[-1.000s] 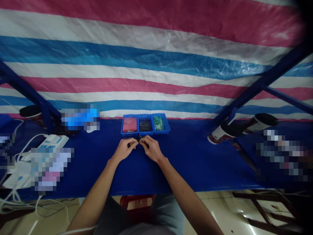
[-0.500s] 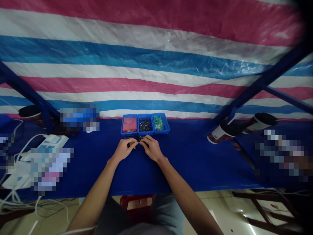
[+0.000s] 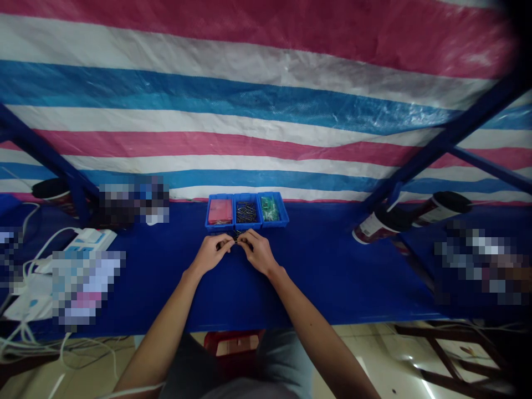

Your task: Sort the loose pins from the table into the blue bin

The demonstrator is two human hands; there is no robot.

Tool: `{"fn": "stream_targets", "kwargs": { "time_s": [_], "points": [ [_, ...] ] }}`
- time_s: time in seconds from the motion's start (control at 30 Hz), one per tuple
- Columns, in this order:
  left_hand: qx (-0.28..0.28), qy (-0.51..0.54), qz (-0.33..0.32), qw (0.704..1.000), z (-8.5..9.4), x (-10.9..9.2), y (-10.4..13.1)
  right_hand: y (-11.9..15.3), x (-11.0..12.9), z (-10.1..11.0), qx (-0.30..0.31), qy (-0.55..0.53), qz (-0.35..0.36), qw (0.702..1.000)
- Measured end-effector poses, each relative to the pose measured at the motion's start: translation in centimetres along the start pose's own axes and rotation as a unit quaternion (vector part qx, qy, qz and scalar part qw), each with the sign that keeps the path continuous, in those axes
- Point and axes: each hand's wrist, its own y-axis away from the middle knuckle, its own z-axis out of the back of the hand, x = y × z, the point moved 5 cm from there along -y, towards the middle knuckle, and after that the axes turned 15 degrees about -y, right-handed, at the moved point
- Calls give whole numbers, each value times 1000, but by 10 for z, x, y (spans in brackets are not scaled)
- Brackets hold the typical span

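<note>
Tiny piece (image 3: 236, 242), indistinct: my left hand (image 3: 210, 252) and right hand (image 3: 261, 252) pinch it, just my side of the middle blue bin (image 3: 258, 225).

We pinch a small part (image 3: 236, 241), too tiny to identify, between our left hand (image 3: 211, 254) and right hand (image 3: 259, 252), just in front of three adjoining blue bins (image 3: 248, 226) holding, left to right, pink pieces (image 3: 220, 210), dark screw-like parts (image 3: 246, 212) and green packets (image 3: 270, 209). Striped tarpaulin (image 3: 249, 93) hangs behind.
</note>
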Motion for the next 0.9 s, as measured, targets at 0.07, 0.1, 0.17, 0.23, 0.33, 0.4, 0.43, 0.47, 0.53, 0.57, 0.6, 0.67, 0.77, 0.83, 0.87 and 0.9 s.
{"fn": "stream_targets", "kwargs": {
  "time_s": [0.07,0.1,0.17,0.23,0.33,0.4,0.43,0.47,0.53,0.57,0.6,0.67,0.77,0.83,0.87,0.9],
  "points": [
    [2,1,1,1000,0,0,0,0,0,0,-1,-1,0,1000],
    [1,2,1,1000,0,0,0,0,0,0,-1,-1,0,1000],
    [-1,2,0,1000,0,0,0,0,0,0,-2,-2,0,1000],
    [-4,1,-3,1000,0,-1,0,0,0,1,-1,-2,-1,1000],
    [-4,1,-6,1000,0,-1,0,0,1,1,-1,-3,-2,1000],
    [-2,0,-5,1000,-1,0,0,0,0,1,-3,-5,-1,1000],
    [-2,0,-4,1000,-1,0,0,0,0,1,-4,-7,0,1000],
    [-3,0,-3,1000,-1,0,0,0,0,0,-5,-9,2,1000],
    [-4,1,-1,1000,0,1,0,0,-1,0,-6,-11,5,1000],
    [-5,2,-1,1000,0,1,0,0,-2,0,-7,-11,5,1000],
    [-5,3,0,1000,0,1,0,0,-2,0,-6,-11,5,1000],
    [-5,1,2,1000,0,1,1,0,-2,0,-4,-12,5,1000],
    [-4,-3,7,1000,0,2,1,0,-1,1,-5,-14,5,1000],
    [-7,-6,10,1000,-1,4,1,0,0,1,-9,-12,2,1000],
    [-9,-9,11,1000,-1,5,1,0,0,1,-10,-11,0,1000],
    [-11,-12,12,1000,-1,6,1,0,0,1,-10,-9,-2,1000]
  ]
}}
